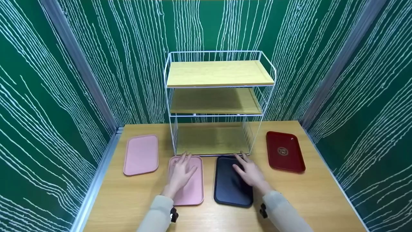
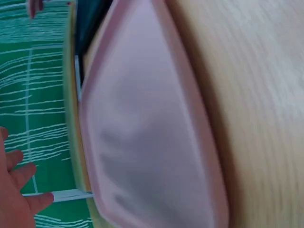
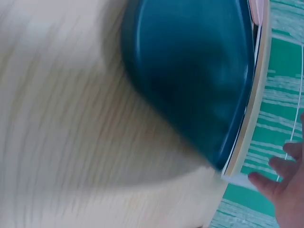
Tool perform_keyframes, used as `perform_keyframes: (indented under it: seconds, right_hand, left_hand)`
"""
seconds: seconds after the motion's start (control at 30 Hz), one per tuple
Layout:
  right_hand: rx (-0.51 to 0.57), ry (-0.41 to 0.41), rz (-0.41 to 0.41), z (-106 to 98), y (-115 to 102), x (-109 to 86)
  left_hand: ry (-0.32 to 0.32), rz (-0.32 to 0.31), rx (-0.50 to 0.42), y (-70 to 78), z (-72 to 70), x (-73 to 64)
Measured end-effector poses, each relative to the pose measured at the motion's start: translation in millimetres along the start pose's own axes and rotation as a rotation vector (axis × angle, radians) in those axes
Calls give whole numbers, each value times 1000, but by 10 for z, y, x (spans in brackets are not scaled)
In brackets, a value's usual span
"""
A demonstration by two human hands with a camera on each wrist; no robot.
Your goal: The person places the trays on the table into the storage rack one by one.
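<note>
In the head view my left hand (image 1: 181, 172) is spread over a pink tray (image 1: 194, 190) in front of the shelf rack, its fingers pointing toward the rack. My right hand (image 1: 251, 172) hovers likewise over the right part of a black tray (image 1: 228, 190). The left wrist view has the pink tray (image 2: 147, 109) at its middle, with the left fingers (image 2: 23, 175) extended and apart from it. In the right wrist view the dark tray (image 3: 194, 61) lies on the table, the right fingers (image 3: 285, 166) spread and holding nothing.
Behind both trays stands a white wire rack with wooden shelves (image 1: 219, 74). Another pink tray (image 1: 141, 154) lies at the left of the wooden table (image 1: 128, 199), and a dark red tray (image 1: 289, 158) at the right. Green walls (image 1: 38, 106) with white lines enclose the table.
</note>
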State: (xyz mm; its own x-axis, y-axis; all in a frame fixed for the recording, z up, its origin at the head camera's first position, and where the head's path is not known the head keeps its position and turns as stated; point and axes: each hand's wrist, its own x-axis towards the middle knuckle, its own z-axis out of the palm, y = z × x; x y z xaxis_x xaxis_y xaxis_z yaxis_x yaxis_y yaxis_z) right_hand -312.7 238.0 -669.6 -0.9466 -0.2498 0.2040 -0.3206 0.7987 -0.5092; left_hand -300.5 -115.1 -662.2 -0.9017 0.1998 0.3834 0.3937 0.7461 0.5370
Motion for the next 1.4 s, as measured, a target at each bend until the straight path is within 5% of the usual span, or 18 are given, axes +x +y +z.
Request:
perform_keyframes:
  seconds: [0.17,0.37,0.63,0.8,1.17,1.4]
  right_hand:
    - [53,26,-43,-172,185,-74]
    - [96,14,-52,-366,408,-164]
    - [121,35,-10,-565,616,-282]
    - [132,57,33,-707,783,-346]
    - [283,78,322,-1060,1203,-507]
    - [353,203,515,-1168,1431,-579]
  left_hand:
    - [110,-19,-53,29,-178,15]
    - [164,-116,-186,79,-387,51]
    - [231,-115,-371,105,-589,109]
    - [259,-166,-472,170,-758,198]
    - [454,-266,-681,336,-1094,395]
    - [575,-312,-859,424,-1238,547]
